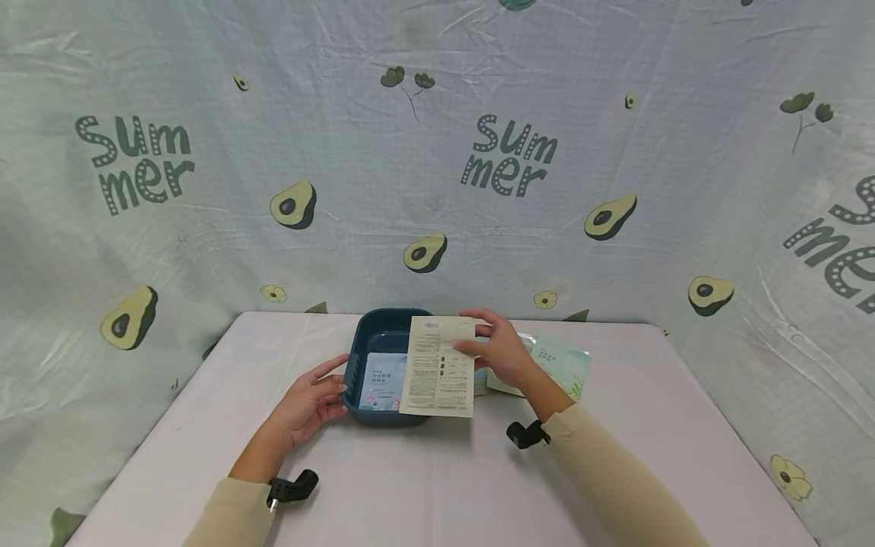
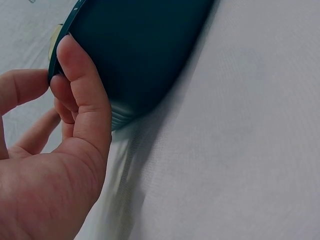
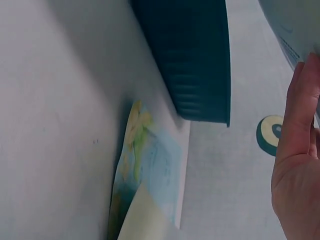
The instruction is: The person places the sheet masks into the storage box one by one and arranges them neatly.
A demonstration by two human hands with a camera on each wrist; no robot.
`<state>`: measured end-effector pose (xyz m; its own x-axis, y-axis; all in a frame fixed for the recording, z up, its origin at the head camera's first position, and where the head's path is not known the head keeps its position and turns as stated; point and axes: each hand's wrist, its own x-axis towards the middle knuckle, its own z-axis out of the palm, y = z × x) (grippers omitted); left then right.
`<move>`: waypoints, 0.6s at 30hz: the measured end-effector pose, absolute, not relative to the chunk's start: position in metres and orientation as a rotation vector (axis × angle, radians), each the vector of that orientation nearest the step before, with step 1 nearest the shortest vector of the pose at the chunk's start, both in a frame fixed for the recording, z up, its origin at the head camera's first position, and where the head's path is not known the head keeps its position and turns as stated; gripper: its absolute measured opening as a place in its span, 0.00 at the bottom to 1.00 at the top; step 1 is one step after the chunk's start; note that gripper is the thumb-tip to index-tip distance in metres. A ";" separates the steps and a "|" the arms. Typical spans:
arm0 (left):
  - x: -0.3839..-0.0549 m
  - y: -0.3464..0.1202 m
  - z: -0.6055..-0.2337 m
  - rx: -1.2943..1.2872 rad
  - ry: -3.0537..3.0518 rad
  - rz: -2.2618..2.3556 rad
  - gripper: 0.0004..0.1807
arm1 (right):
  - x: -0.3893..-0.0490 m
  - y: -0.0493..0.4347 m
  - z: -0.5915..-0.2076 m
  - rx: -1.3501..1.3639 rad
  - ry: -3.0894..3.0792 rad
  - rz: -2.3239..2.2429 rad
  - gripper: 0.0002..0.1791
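Note:
A dark blue plastic basin (image 1: 388, 418) stands at the middle of the table. At its left side my left hand (image 1: 313, 404) holds the rim between bent fingers, closely seen in the left wrist view, where the basin's wall (image 2: 140, 45) fills the top. Inside the basin lies a light blue flat packet (image 1: 383, 380) with printed text and flowers. My right hand (image 1: 502, 351) grips a cream printed packet (image 1: 437, 372) by its right edge, above the basin's right part, which it hides. In the right wrist view only part of this hand (image 3: 297, 145) shows.
Several flat packets lie on the table right of the basin, partly under my right forearm, among them a green one (image 1: 563, 365). The white table (image 1: 410, 486) meets a printed curtain (image 1: 369, 167) behind. Each wrist wears a black camera (image 1: 294, 486).

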<state>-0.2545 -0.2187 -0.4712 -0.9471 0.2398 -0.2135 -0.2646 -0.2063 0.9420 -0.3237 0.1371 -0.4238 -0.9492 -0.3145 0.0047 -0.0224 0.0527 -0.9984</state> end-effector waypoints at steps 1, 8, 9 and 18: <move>-0.254 -0.219 -0.471 -0.033 1.734 2.218 0.36 | -0.326 0.135 -0.425 -0.346 2.107 -2.001 0.35; -0.255 -0.218 -0.472 -0.037 1.744 2.208 0.36 | -0.334 0.115 -0.431 -0.316 2.093 -2.026 0.35; -0.255 -0.218 -0.472 -0.039 1.745 2.208 0.36 | -0.335 0.112 -0.432 -0.317 2.094 -2.028 0.35; -0.256 -0.218 -0.473 -0.047 1.733 2.217 0.36 | -0.346 0.090 -0.439 -0.350 2.092 -2.043 0.35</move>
